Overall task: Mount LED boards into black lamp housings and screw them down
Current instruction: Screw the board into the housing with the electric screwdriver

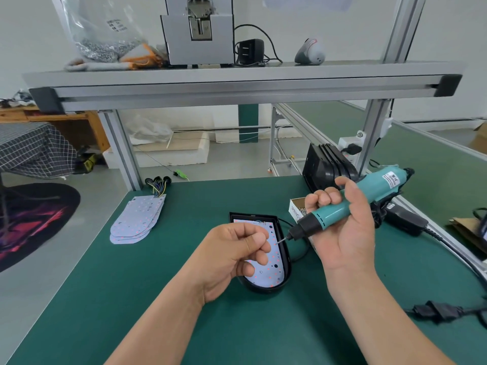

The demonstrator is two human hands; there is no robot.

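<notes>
Well left of the left grip (237,256): stack of bare LED boards (137,219) flat on the counter (184,299), wire leads at the far end; not yet mounted.

Left grip closed: fingers curled, thumb pressed to forefinger as in a pinch. Anything held too small to make out.

Directly beneath and just right of it: black lamp housing (263,289), open side up. One LED board (272,272) seated inside, white with red dots and a few dark holes. Number of screws driven: not readable. Judged mid-fastening on this unit.

Right grip (342,241) wrapped round teal electric screwdriver (374,189). Bit slanting down and left, tip just above the board's right edge, near the left fingertips.

Just behind the right grip: open screw box (295,210). Farther back: stack of empty housings (326,164). Judged early overall, most units outstanding.
</notes>
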